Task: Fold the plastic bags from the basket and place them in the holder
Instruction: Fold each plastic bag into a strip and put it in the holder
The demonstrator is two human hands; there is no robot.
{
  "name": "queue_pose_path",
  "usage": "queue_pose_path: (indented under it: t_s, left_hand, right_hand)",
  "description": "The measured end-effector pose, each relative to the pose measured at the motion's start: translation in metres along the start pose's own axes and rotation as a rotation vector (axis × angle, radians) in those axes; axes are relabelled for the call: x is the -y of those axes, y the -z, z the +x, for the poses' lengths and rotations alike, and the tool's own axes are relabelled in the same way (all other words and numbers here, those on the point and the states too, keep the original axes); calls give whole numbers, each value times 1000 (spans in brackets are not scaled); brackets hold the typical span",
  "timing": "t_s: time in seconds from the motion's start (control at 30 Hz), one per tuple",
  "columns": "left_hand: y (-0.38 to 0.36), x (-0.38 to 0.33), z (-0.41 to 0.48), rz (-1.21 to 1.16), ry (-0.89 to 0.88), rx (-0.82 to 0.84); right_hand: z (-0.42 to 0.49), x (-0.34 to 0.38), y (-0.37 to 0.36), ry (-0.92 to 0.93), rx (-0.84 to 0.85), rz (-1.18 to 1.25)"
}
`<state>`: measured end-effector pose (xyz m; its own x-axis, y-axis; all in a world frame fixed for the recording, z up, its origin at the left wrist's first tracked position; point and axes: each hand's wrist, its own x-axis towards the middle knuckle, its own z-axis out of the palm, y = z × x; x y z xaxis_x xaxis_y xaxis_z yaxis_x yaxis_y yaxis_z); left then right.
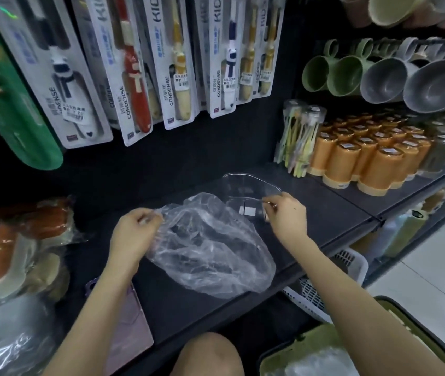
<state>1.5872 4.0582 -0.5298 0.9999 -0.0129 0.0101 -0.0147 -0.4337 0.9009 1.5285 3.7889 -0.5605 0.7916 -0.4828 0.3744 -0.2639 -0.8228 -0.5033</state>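
Note:
A clear, crumpled plastic bag (210,248) lies spread on the dark shelf (324,213). My left hand (134,234) pinches its upper left corner. My right hand (286,213) pinches the bag's upper right edge, right in front of a clear plastic holder (245,185) that stands on the shelf behind the bag. At the bottom right, a green basket (395,308) holds more clear plastic bags (321,362).
Orange cups (365,156) and packed toothbrushes (297,137) stand on the shelf to the right. Carded toothbrushes (134,71) hang above. Wrapped goods (12,253) lie at the left. A pink item (132,327) sits near the shelf's front edge. A white crate (324,289) sits below.

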Motion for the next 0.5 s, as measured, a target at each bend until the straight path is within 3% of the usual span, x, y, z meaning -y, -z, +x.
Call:
queue_pose_path:
  t_s: [0.33,0.43,0.5]
  left_hand:
    - [-10,12,4,-20,7,62]
    - [-15,12,5,-11,25,102]
    - [-16,10,-3,156,-54,-32]
  right_hand:
    - [-14,30,16,-53,340,434]
    - [-34,32,23,40,528,240]
    - [-42,31,22,24,444,281]
